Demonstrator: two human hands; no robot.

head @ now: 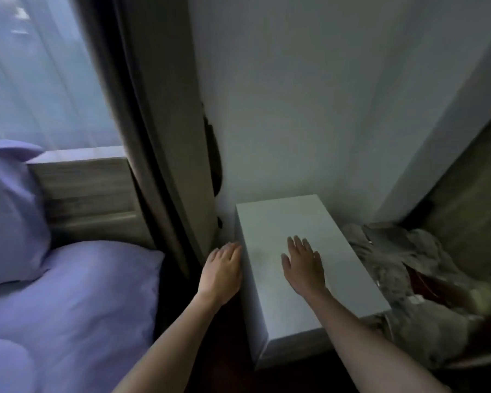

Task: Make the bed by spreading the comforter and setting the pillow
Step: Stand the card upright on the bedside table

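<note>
A lilac comforter (68,313) lies over the bed at the lower left. A lilac pillow (9,211) leans upright against the wooden headboard (85,191) at the far left. Both my hands are off the bed, to its right. My left hand (223,270) is stretched out with straight fingers beside the left edge of a white nightstand (270,225). My right hand (304,262) hovers flat over the nightstand's top, fingers straight, holding nothing.
A beige curtain (159,137) hangs between the bed and the white wall, with a sheer window curtain (34,75) behind the headboard. A heap of grey crumpled fabric (408,279) lies right of the nightstand. A narrow dark floor gap separates bed and nightstand.
</note>
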